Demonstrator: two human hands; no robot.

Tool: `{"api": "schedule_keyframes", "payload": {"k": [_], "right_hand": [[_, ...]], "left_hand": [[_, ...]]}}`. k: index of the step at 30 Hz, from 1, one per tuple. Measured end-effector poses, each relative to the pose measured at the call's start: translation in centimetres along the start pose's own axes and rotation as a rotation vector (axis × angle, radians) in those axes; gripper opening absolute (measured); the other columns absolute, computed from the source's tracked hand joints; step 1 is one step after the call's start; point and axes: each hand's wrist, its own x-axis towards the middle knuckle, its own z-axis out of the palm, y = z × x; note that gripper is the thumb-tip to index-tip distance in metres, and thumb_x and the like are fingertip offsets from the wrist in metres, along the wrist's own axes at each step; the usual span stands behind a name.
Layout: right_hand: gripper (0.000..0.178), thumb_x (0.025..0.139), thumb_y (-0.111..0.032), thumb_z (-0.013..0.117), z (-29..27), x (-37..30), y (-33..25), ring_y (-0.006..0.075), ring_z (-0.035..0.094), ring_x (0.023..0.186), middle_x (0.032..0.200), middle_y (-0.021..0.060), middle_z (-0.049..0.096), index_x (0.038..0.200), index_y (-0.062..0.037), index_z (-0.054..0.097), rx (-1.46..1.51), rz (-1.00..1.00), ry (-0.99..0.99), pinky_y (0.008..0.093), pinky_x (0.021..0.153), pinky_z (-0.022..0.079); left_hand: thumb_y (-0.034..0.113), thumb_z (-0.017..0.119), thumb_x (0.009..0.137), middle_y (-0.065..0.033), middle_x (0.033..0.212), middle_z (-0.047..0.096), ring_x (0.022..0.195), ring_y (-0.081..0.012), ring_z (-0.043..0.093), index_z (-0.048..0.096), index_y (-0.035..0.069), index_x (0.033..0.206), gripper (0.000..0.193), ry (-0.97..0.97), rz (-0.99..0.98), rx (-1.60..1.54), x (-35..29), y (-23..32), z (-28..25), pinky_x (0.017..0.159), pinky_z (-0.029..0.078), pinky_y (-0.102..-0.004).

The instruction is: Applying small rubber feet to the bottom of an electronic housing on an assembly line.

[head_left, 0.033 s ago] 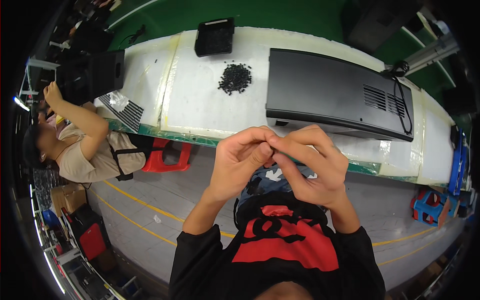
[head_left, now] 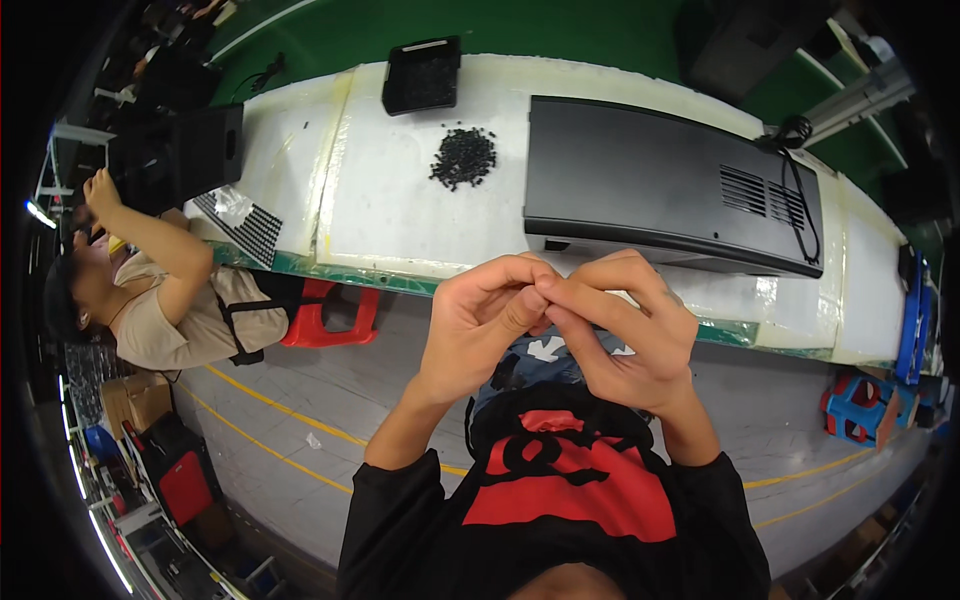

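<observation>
My left hand [head_left: 483, 318] and my right hand [head_left: 632, 328] meet fingertip to fingertip in front of my chest, near the bench's front edge. Both are closed in a pinch. Whatever sits between the fingertips is too small and too covered to make out. Just beyond them lies a large black metal housing [head_left: 640, 165], with vent slots and a black cable at its right end. Left of the housing is a loose pile of small black pieces [head_left: 464, 157]. Behind the pile stands an open black tray [head_left: 421, 95].
The long white-topped bench [head_left: 380, 215] has a green edge. At left a co-worker [head_left: 165, 300] reaches toward a black panel [head_left: 185, 150], near rows of small black pieces [head_left: 243, 232]. A red stool [head_left: 330, 318] stands by the bench, blue and red stools [head_left: 858, 410] at far right.
The bench and everything on it sit slightly further left in the view. My hands keep the same pinch, fingertips together.
</observation>
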Motion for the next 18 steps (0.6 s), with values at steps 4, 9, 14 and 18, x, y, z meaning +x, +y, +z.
{"api": "schedule_keyframes", "payload": {"k": [4,9,14,18], "right_hand": [[0.031,0.071,0.012,0.076,-2.1,-1.3,0.2,0.02,0.06,0.068,0.085,0.0097,0.064,0.1,0.0021,0.074,-0.055,0.022,0.025,0.0289,0.059,0.046],[0.028,0.071,0.012,0.076,-4.7,-2.6,0.3,0.0206,0.065,0.067,0.083,0.0109,0.067,0.097,0.0025,0.073,-0.048,0.162,0.105,0.0277,0.058,0.05],[0.026,0.068,0.011,0.076,-7.5,-3.8,0.7,0.0203,0.066,0.064,0.081,0.0104,0.069,0.092,0.0026,0.072,-0.337,0.075,0.101,0.0261,0.056,0.051],[0.02,0.068,0.009,0.074,-11.8,-4.1,0.6,0.0185,0.065,0.064,0.08,0.0092,0.069,0.086,0.0031,0.069,-0.427,0.093,0.086,0.0259,0.056,0.049]], "left_hand": [[0.008,0.062,0.099,-0.0048,0.1,0.061,0.084,-0.0092,0.054,0.063,-0.005,0.11,0.018,-0.049,-0.043,0.052,1.0,-1.2,1.4,0.07,0.046,-0.0239],[0.005,0.062,0.099,-0.0042,0.1,0.061,0.083,-0.0084,0.054,0.064,-0.005,0.109,0.015,-0.105,-0.076,0.071,2.6,-2.6,3.4,0.07,0.046,-0.023],[-0.003,0.06,0.097,-0.0056,0.099,0.061,0.085,-0.0087,0.055,0.065,-0.007,0.107,0.011,-0.126,-0.122,0.211,3.7,-3.5,5.1,0.071,0.045,-0.0216],[-0.002,0.063,0.096,-0.0062,0.1,0.061,0.085,-0.009,0.056,0.066,-0.007,0.11,0.015,-0.163,-0.108,0.205,4.3,-4.6,6.2,0.07,0.045,-0.0217]]}}
